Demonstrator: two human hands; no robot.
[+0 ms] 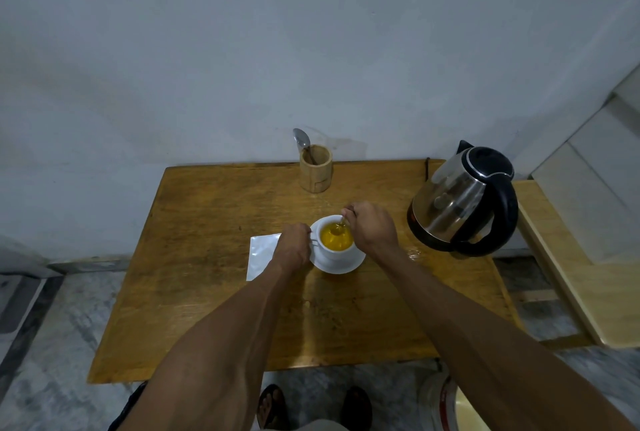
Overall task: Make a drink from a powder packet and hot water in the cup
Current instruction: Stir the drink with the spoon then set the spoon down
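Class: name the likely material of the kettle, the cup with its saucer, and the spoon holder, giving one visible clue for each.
Kettle: polished metal body, probably stainless steel, with mirror-like reflections; its lid and handle look like black plastic. Cup and saucer: glossy white, likely glazed ceramic. Spoon holder: pale tan tube with a matte surface, apparently bamboo or wood.

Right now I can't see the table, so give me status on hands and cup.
Left hand on cup handle. Right hand holds spoon in yellow drink. Kettle standing clear.
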